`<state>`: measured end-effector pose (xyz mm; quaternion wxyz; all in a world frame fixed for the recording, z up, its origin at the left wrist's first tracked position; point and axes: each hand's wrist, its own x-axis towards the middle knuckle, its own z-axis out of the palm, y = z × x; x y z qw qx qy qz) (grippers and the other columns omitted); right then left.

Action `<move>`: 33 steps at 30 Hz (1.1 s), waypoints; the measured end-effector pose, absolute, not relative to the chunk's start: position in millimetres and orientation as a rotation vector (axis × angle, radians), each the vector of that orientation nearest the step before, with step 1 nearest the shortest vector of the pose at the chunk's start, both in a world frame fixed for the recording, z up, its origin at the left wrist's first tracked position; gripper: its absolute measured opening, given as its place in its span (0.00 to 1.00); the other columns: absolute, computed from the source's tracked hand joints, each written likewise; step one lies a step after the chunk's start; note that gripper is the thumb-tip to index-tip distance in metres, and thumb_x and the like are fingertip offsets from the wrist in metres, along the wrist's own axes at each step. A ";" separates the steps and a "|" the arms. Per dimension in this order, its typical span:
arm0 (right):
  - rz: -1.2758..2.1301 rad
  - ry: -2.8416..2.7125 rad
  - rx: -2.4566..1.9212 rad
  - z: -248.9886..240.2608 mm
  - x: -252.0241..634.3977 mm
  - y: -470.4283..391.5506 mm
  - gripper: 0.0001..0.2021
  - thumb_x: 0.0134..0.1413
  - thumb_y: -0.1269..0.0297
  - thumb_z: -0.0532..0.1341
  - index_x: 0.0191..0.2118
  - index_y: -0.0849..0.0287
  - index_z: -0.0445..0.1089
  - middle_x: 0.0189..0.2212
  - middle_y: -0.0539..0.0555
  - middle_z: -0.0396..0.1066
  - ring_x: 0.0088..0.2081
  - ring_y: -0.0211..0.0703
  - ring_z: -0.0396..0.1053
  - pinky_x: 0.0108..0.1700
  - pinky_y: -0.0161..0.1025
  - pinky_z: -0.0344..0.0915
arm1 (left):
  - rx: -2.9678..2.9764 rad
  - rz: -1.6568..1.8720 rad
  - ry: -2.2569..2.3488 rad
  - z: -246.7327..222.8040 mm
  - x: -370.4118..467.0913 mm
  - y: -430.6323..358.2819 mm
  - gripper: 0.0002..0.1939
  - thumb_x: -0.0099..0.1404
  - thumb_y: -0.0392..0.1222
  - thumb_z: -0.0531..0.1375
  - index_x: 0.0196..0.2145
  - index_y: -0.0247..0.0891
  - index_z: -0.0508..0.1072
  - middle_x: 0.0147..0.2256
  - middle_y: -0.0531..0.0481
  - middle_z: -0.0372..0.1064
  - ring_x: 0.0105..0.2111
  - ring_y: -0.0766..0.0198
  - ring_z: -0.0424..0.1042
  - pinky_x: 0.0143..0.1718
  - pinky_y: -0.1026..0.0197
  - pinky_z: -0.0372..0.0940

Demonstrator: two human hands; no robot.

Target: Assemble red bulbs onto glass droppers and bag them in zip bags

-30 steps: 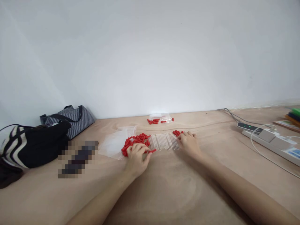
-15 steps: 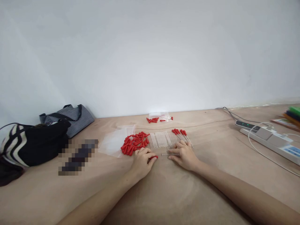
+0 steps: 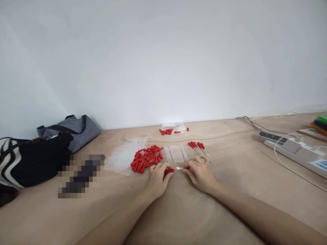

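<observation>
Left hand (image 3: 157,177), center of frame: fingers curled in, thumb and fingertips pinching one red bulb (image 3: 169,171). Right hand (image 3: 200,173), just right of center: fingers bunched, pinching one clear tube (image 3: 180,168), its end pointing at the bulb, small gap between.

Surface is a pale wood-grain tabletop (image 3: 178,214) filling the lower half; plain white wall (image 3: 178,61) fills the upper half.

Counts: two hands. One heap of loose red bulbs (image 3: 143,159) left of center, dozens, overlapping, no exact number. One row of clear tubes (image 3: 177,153) at center, also dozens. About five red-capped tubes (image 3: 199,145) at the row's right end. Behind, near the wall: one small clear bag (image 3: 166,126), several red bulbs beside it. Left: a few flat plastic bags (image 3: 121,156), a striped bag (image 3: 84,132), a black bag (image 3: 46,161). Right: one power strip (image 3: 293,153), one black device (image 3: 273,136) with two green lights.

Hard to read: pixelated patch (image 3: 81,175) lower left; black bag, power strip and colored stack (image 3: 321,126) cut by frame edges; right fingers hide most of the held tube.
</observation>
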<state>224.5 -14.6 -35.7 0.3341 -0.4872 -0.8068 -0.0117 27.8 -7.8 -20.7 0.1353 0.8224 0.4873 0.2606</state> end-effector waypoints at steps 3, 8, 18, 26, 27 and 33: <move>0.009 -2.126 -1.239 -34.6 222.2 -15.2 0.07 0.55 0.66 0.53 0.29 0.56 0.65 0.27 0.49 0.71 0.36 0.40 0.63 0.48 0.46 0.41 | 2.384 0.754 1.405 -20.6 28.1 -8.1 0.05 0.58 0.35 0.55 0.34 0.41 0.66 0.33 0.53 0.69 0.36 0.61 0.66 0.42 0.55 0.52; -0.030 -2.157 -1.239 -33.9 221.5 -16.1 0.08 0.55 0.65 0.53 0.30 0.55 0.67 0.26 0.49 0.71 0.36 0.40 0.63 0.48 0.46 0.40 | 2.379 0.750 1.409 -20.7 28.9 -8.1 0.06 0.58 0.35 0.55 0.35 0.41 0.67 0.34 0.52 0.70 0.37 0.60 0.66 0.42 0.54 0.51; -0.137 -2.173 -1.118 -37.9 217.8 -15.3 0.08 0.54 0.66 0.54 0.33 0.52 0.71 0.24 0.49 0.69 0.34 0.38 0.61 0.48 0.46 0.41 | 2.490 0.819 1.423 -22.9 30.0 -4.2 0.07 0.60 0.39 0.56 0.34 0.45 0.73 0.31 0.54 0.73 0.36 0.62 0.67 0.43 0.53 0.49; -0.160 -2.213 -1.003 -36.2 216.5 -15.0 0.08 0.54 0.68 0.54 0.33 0.54 0.70 0.22 0.48 0.66 0.34 0.38 0.59 0.46 0.46 0.41 | 2.579 0.836 1.340 -21.2 29.6 -5.7 0.07 0.61 0.36 0.54 0.32 0.43 0.71 0.30 0.54 0.73 0.36 0.62 0.67 0.46 0.51 0.46; -0.177 -2.213 -0.983 -36.0 216.6 -14.7 0.08 0.54 0.69 0.53 0.32 0.55 0.70 0.21 0.48 0.66 0.33 0.38 0.59 0.46 0.46 0.41 | 2.585 0.830 1.325 -20.8 29.6 -5.9 0.06 0.61 0.36 0.54 0.32 0.42 0.71 0.30 0.54 0.73 0.36 0.62 0.67 0.47 0.51 0.45; -0.354 -2.200 -0.882 -37.0 217.3 -12.8 0.12 0.53 0.74 0.49 0.33 0.56 0.70 0.21 0.48 0.65 0.32 0.38 0.58 0.47 0.47 0.39 | 2.660 0.834 1.270 -18.4 29.3 -9.8 0.07 0.61 0.35 0.53 0.32 0.42 0.70 0.29 0.54 0.72 0.36 0.62 0.67 0.49 0.50 0.42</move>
